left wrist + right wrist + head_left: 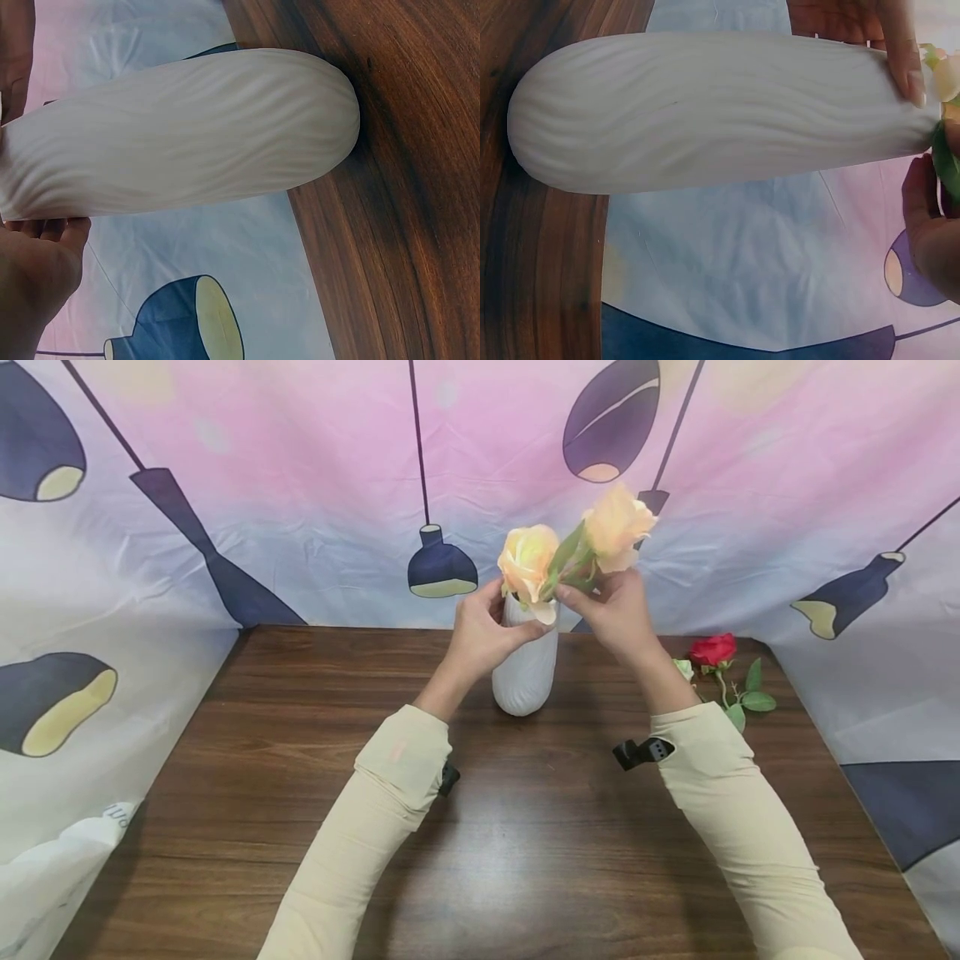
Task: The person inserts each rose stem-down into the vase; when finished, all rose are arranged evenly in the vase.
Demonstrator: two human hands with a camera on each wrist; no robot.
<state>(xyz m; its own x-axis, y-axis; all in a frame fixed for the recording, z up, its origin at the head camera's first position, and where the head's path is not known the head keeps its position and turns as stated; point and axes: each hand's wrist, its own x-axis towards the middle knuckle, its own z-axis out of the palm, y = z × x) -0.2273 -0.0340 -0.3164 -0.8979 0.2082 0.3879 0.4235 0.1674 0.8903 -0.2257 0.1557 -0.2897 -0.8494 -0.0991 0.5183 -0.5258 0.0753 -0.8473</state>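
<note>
A white vase (525, 681) with wavy ridges stands upright on the table, its mouth partly hidden by petals and hands. My left hand (480, 631) grips it near the rim, the thumb (911, 75) lying across the front. One peach rose (528, 560) sits at the vase's mouth. Just right of it, my right hand (618, 614) pinches a second peach rose (618, 527) below its bloom, tilted up and to the right. Green leaves (946, 161) show beside those fingers at the rim. Whether this second stem is inside the vase is hidden.
On the right of the brown wooden table (300, 735) lie a red rose (712, 649) with leaves and a pale flower (683, 668), partly covered by my right forearm. A printed cloth backdrop (337, 568) rises behind the table. White plastic (67, 868) lies at the left edge.
</note>
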